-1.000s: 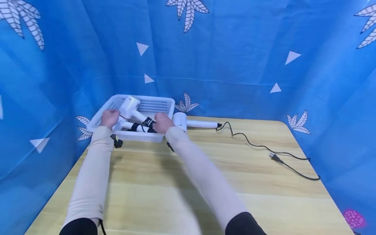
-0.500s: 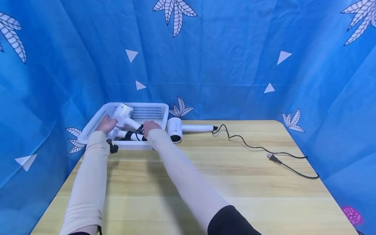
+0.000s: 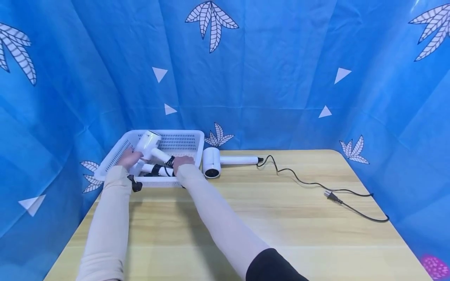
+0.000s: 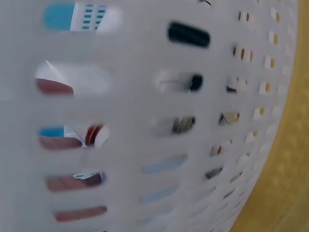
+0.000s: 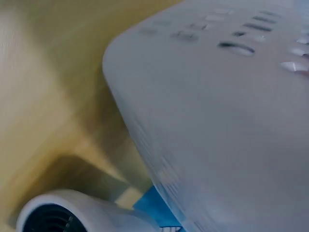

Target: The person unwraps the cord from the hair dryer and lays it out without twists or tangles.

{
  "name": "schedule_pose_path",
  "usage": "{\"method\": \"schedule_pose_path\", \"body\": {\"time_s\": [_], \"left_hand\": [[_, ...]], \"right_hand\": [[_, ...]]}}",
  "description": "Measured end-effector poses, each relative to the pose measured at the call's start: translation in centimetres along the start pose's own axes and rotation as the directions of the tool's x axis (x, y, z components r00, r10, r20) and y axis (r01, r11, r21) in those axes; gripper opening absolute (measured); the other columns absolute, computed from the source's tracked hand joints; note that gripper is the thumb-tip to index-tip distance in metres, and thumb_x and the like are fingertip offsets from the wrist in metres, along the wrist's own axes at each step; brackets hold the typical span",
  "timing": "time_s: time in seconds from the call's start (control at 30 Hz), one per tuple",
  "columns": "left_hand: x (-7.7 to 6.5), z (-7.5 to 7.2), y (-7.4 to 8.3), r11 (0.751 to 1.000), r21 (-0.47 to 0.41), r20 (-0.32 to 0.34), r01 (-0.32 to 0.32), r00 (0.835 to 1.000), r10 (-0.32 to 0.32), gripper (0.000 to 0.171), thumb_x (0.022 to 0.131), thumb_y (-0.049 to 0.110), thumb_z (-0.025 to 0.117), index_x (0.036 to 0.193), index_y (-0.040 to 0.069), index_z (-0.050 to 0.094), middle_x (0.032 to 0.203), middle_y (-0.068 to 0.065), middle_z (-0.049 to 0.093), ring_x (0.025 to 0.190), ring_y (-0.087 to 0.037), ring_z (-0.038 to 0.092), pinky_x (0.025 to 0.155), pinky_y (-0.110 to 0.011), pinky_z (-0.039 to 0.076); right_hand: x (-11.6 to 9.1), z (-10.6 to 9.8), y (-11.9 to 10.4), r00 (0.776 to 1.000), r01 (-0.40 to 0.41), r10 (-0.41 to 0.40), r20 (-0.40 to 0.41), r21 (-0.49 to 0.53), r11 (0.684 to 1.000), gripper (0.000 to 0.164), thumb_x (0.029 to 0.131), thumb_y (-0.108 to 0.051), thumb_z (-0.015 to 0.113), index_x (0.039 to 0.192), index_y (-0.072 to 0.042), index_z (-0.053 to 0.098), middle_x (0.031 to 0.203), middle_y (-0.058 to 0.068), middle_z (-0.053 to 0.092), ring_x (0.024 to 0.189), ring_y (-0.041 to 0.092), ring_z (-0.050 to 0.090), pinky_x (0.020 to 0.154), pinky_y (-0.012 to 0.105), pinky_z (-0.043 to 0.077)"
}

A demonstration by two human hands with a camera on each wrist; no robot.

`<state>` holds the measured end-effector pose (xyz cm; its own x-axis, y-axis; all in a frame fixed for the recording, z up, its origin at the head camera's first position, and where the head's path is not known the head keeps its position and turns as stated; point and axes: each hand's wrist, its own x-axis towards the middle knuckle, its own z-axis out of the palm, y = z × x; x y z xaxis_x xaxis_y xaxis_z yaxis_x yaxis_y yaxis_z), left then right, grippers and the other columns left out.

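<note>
Inside a white perforated basket lie two white hair dryers. The upper hair dryer slants across, head at the back left, black cord wound at its handle end. In front lies the lower hair dryer, also with black cord wrapped on it. My left hand is at the upper dryer's head, thumb spread toward it; whether its fingers grip is something I cannot tell. My right hand holds the upper dryer's corded handle end, fingers mostly hidden. The left wrist view shows fingers through the basket's slots.
A third white hair dryer lies right of the basket, its handle pointing right. Its black cord trails across the wooden table to a plug near the right edge. A blue curtain hangs behind.
The head view has shifted. The upper hair dryer has sunk slightly in the basket, and my right hand has shifted left along its handle end. My left thumb has spread out.
</note>
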<state>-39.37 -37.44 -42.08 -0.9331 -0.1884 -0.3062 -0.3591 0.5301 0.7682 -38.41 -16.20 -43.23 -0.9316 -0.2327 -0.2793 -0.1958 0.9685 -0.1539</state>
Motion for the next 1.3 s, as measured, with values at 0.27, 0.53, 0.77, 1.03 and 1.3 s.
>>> {"method": "schedule_pose_path", "body": {"time_s": [0.27, 0.53, 0.77, 1.03, 1.3], "left_hand": [[0.4, -0.1, -0.5, 1.0, 0.011, 0.032, 0.006, 0.999, -0.006, 0.071, 0.103, 0.023, 0.04, 0.164, 0.002, 0.009, 0.166, -0.034, 0.021, 0.15, -0.056, 0.028, 0.118, -0.077, 0.032], [0.0, 0.1, -0.2, 0.996, 0.075, 0.054, -0.04, 0.998, 0.036, 0.071, 0.102, 0.019, 0.04, 0.162, -0.004, 0.011, 0.163, -0.037, 0.024, 0.148, -0.057, 0.031, 0.117, -0.075, 0.034], [0.3, 0.1, -0.7, 0.996, 0.071, 0.031, -0.045, 0.999, 0.043, 0.063, 0.103, 0.019, 0.035, 0.16, -0.005, 0.02, 0.159, -0.037, 0.031, 0.145, -0.055, 0.036, 0.117, -0.072, 0.038], [0.5, -0.9, -0.9, 0.997, 0.009, -0.045, -0.083, 0.996, 0.083, 0.064, 0.102, 0.016, 0.034, 0.162, -0.003, 0.02, 0.165, -0.034, 0.023, 0.148, -0.053, 0.032, 0.122, -0.069, 0.031], [-0.2, -1.0, -0.6, 0.99, -0.062, -0.125, -0.13, 0.985, 0.121, 0.064, 0.102, 0.018, 0.033, 0.162, -0.001, 0.022, 0.167, -0.03, 0.023, 0.154, -0.049, 0.026, 0.13, -0.06, 0.024]], "right_hand": [[2.0, 0.6, 0.5, 0.998, -0.007, 0.006, 0.059, 0.016, 1.0, 0.028, 0.102, -0.026, 0.06, 0.129, -0.023, 0.065, 0.131, -0.003, 0.067, 0.119, 0.017, 0.058, 0.106, 0.03, 0.048], [3.9, 1.1, 0.9, 0.986, 0.072, -0.079, 0.15, 0.05, 0.996, 0.03, 0.103, -0.024, 0.057, 0.131, -0.017, 0.064, 0.129, -0.001, 0.068, 0.099, 0.014, 0.06, 0.084, 0.024, 0.053], [0.8, -0.8, 1.6, 0.978, 0.148, -0.169, 0.119, 0.168, 0.975, 0.024, 0.104, -0.017, 0.054, 0.123, -0.006, 0.064, 0.111, 0.005, 0.066, 0.086, 0.014, 0.055, 0.064, 0.022, 0.044], [-0.6, -2.6, 2.8, 0.956, 0.207, -0.268, 0.123, 0.369, 0.906, 0.034, 0.104, -0.007, 0.047, 0.136, 0.001, 0.049, 0.12, 0.012, 0.055, 0.091, 0.018, 0.049, 0.071, 0.026, 0.042], [1.0, -2.4, 3.0, 0.964, 0.181, -0.242, 0.113, 0.389, 0.903, 0.042, 0.102, -0.011, 0.052, 0.143, -0.001, 0.047, 0.134, 0.012, 0.057, 0.108, 0.02, 0.051, 0.082, 0.028, 0.043]]}}
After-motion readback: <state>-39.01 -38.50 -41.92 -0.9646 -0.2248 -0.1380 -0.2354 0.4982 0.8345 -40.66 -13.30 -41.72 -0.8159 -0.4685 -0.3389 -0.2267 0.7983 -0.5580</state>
